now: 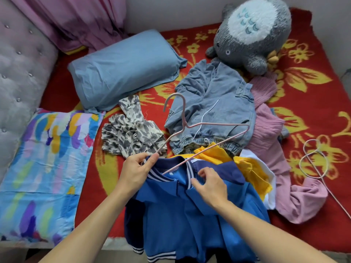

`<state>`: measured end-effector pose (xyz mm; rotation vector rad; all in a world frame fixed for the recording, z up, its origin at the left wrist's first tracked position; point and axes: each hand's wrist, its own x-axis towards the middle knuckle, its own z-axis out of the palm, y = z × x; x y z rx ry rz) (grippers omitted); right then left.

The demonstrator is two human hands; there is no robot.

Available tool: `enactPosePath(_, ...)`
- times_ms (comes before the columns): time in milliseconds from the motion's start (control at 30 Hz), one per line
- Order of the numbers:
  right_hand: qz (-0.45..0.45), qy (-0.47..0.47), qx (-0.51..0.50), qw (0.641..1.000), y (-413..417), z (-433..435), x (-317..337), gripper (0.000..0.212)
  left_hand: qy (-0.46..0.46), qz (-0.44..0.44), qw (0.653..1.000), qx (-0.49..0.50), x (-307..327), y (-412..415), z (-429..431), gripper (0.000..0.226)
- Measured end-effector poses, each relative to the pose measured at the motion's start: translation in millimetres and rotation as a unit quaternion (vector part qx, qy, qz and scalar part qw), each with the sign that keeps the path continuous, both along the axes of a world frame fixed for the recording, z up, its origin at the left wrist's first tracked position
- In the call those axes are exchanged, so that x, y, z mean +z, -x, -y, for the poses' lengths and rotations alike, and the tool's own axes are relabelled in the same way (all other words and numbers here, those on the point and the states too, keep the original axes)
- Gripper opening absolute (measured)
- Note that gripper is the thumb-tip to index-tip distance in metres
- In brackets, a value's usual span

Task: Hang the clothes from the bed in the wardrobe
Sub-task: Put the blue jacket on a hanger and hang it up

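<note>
While my left hand (pixel 134 171) pinches the pink hanger (pixel 187 126) and right hand (pixel 210 185) grips the blue jacket (pixel 180 209) collar, I reckon the wire may snag the neckline between them.

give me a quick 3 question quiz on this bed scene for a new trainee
1. True or false: the left hand pinches one end of the pink hanger.
2. Which garment does the right hand grip? A) denim piece B) blue jacket C) pink sweater
3. Fill in: the white cord lies on the red blanket to the ___ of the clothes pile.

Key: 1 true; 2 B; 3 right
</note>
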<state>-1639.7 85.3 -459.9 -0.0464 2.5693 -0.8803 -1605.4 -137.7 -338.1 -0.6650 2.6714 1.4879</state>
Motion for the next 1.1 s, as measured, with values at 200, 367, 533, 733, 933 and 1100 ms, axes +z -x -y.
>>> enactPosePath(200, 0.013, -0.157, 0.019, 0.987, 20.9, 15.6, -22.5, 0.044, -0.008, -0.016, 0.999, -0.044, 17.7, -14.1, 6.6, 0.039)
enactPosePath(367, 0.095, -0.013, -0.07, 0.993, 80.2, -83.7, -15.5, 0.029, 0.057, -0.002, 0.996, -0.069, 13.5, -21.5, 44.7, 0.064)
enactPosePath(533, 0.152, 0.087, -0.112, 0.978, 135.5, -157.8, 41.5, 0.035, 0.123, -0.001, 0.982, -0.145, 4.4, -18.7, 36.7, 0.046)
enactPosePath(733, 0.079, 0.104, -0.062, 0.989, 147.0, -132.1, 110.3, 0.021, 0.22, 0.008, 0.972, -0.082, 0.8, 0.7, 36.2, 0.058)
enactPosePath(933, 0.229, 0.144, 0.085, 0.959, 84.7, -103.2, 160.8, 0.015, 0.236, -0.041, 0.969, -0.053, 28.5, 10.4, 37.0, 0.054)
enactPosePath(1100, -0.059, -0.007, 0.153, 0.986, 92.5, -70.6, 188.1, 0.021, 0.208, -0.111, 0.968, -0.082, 46.9, 11.0, 34.3, 0.058)
